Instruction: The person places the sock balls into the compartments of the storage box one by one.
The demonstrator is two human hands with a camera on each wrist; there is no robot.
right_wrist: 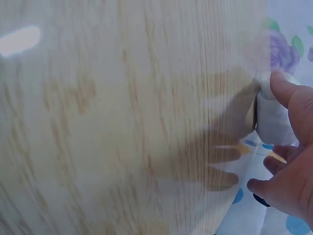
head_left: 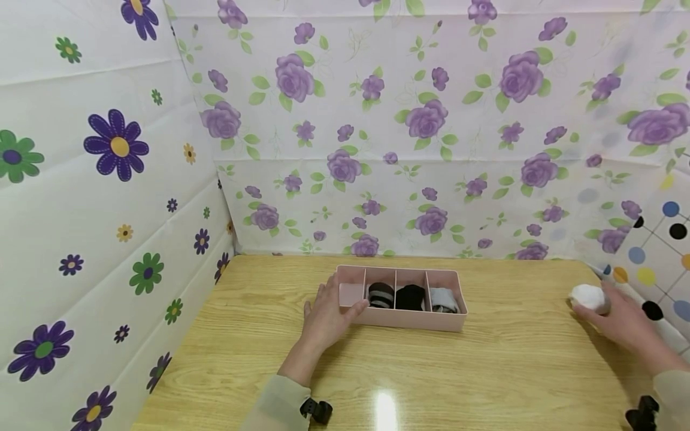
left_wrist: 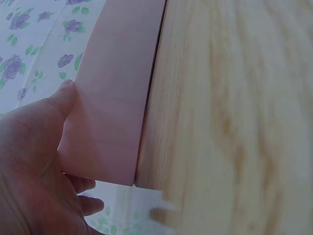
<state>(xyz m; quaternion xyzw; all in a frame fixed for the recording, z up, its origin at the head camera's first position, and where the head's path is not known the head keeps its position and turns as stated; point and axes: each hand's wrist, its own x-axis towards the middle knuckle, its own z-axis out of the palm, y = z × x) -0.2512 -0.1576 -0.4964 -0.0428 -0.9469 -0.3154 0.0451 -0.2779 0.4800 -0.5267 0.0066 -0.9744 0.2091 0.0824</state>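
A long pink divided box (head_left: pixel 407 320) lies on the wooden table. My left hand (head_left: pixel 327 314) holds its left end, the thumb over the front rim and the fingers around the end wall. The left wrist view shows that thumb against the edge of the pink wall. From left to right, the compartments show bare pink bottom, a black-and-grey striped rolled sock (head_left: pixel 381 295), a black rolled sock (head_left: pixel 411 297) and a light grey bundle (head_left: pixel 444 299). Far right, my right hand (head_left: pixel 620 317) grips a rolled white sock (head_left: pixel 587 297), its thumb across it; part is hidden by the hand.
The wooden table (head_left: pixel 259 335) extends around the box. A cloth with purple roses (head_left: pixel 345 120) hangs behind it. A flowered cloth (head_left: pixel 108 239) stands on the left, and a dotted cloth (head_left: pixel 665 257) borders the right edge.
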